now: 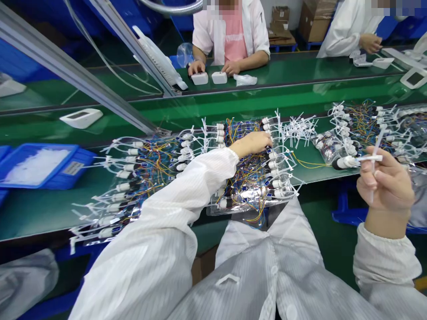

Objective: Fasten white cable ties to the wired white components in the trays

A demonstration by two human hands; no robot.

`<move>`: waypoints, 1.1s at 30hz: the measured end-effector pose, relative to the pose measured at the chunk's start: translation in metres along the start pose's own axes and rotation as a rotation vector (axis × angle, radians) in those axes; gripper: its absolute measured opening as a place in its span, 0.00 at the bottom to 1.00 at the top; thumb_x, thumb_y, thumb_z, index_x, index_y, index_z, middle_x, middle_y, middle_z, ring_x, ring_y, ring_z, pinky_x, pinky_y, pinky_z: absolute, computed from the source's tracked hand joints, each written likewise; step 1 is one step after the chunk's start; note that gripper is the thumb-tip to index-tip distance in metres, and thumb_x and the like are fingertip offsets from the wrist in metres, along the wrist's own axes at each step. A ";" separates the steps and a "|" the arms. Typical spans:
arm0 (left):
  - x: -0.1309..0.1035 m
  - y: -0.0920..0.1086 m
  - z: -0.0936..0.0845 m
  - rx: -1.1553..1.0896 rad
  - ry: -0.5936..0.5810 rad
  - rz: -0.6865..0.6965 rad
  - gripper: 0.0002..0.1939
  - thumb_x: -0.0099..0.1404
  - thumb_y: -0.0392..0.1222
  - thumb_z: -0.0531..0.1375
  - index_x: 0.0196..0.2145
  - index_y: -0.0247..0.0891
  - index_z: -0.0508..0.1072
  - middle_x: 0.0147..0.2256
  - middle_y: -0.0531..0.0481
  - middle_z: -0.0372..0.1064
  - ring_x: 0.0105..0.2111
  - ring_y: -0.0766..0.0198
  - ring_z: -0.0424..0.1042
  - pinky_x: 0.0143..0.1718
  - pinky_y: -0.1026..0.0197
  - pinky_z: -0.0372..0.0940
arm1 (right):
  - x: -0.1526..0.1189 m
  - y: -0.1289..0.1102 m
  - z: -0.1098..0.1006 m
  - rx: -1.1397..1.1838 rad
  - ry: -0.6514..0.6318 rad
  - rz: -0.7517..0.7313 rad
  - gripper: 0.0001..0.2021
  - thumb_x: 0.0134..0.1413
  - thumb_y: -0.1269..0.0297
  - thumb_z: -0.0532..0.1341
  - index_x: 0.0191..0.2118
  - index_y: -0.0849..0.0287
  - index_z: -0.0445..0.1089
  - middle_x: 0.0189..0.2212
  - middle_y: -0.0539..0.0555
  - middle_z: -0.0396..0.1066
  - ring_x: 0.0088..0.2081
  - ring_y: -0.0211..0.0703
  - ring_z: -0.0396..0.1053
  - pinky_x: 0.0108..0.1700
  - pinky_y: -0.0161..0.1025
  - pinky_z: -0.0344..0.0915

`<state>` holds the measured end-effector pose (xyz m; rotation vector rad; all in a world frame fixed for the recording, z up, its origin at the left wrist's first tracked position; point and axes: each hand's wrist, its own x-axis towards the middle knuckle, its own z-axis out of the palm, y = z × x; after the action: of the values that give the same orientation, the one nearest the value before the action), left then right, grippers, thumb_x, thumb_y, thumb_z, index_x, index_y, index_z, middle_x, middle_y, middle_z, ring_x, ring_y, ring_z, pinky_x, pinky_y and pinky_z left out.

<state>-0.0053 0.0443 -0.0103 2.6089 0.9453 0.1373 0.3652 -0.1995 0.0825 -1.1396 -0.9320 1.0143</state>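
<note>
Right hand [387, 184] pinches white tubing [372, 158] across its fingertips; left hand [252, 143] (over wired parts [250, 175]) has an unclear grip.

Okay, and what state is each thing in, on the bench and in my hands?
Right hand: closed on white tubing.
White tubing: pinched, held up.
Left hand: lowered over the middle clear tray, grip unclear.
Middle clear tray: loaded with wired units.
Blue bin: uncovered, holding white pieces.
White device by the metal post: lying down, dark window showing.
</note>
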 end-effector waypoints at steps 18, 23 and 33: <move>-0.032 0.029 -0.018 -0.739 0.446 -0.220 0.16 0.69 0.40 0.77 0.53 0.38 0.85 0.37 0.50 0.84 0.36 0.63 0.80 0.43 0.57 0.74 | -0.003 0.039 0.007 0.157 -0.046 0.128 0.29 0.52 0.57 0.78 0.61 0.27 0.86 0.28 0.44 0.63 0.22 0.34 0.27 0.21 0.45 0.30; -0.061 0.079 -0.019 -1.208 0.396 -0.282 0.16 0.79 0.54 0.73 0.56 0.43 0.87 0.51 0.39 0.88 0.41 0.60 0.83 0.34 0.57 0.73 | -0.003 0.046 0.032 0.233 -0.100 -0.025 0.31 0.49 0.55 0.80 0.58 0.17 0.86 0.30 0.45 0.53 0.25 0.40 0.34 0.21 0.42 0.43; -0.170 0.189 0.023 -1.550 0.526 -0.455 0.29 0.58 0.64 0.88 0.51 0.53 0.89 0.47 0.47 0.89 0.43 0.52 0.88 0.45 0.46 0.85 | -0.041 0.056 0.093 0.337 -0.281 0.090 0.12 0.56 0.56 0.82 0.44 0.26 0.92 0.28 0.47 0.75 0.20 0.39 0.58 0.20 0.42 0.64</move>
<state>-0.0178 -0.2051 0.0429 0.9137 0.9314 0.9861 0.2574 -0.2082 0.0409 -0.7742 -0.8916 1.3728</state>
